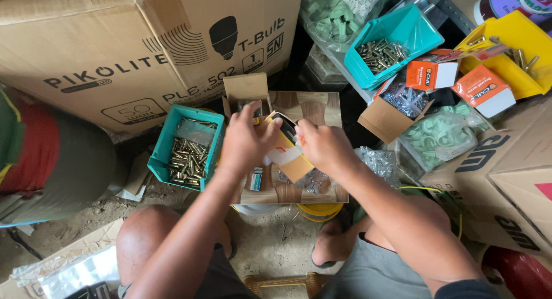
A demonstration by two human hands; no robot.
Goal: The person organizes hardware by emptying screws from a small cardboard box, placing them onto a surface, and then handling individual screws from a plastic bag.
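Observation:
My left hand [247, 141] and my right hand [325, 145] both grip a small yellow and white cardboard box [286, 148] with its flap open, held over a wood-patterned board [313, 106]. A small open brown box [246, 92] stands at the board's far left corner. A tiny blue and white box [256, 179] lies on the board below my left hand. Loose screws in clear plastic [313, 183] lie on the board under my right wrist.
A teal bin of screws [187, 149] sits left of the board. A second teal bin [388, 43], a yellow bin [520, 46], orange boxes [483, 89], bags of green clips [440, 135] and large cardboard cartons [115, 46] surround the spot. My knees frame dirt floor.

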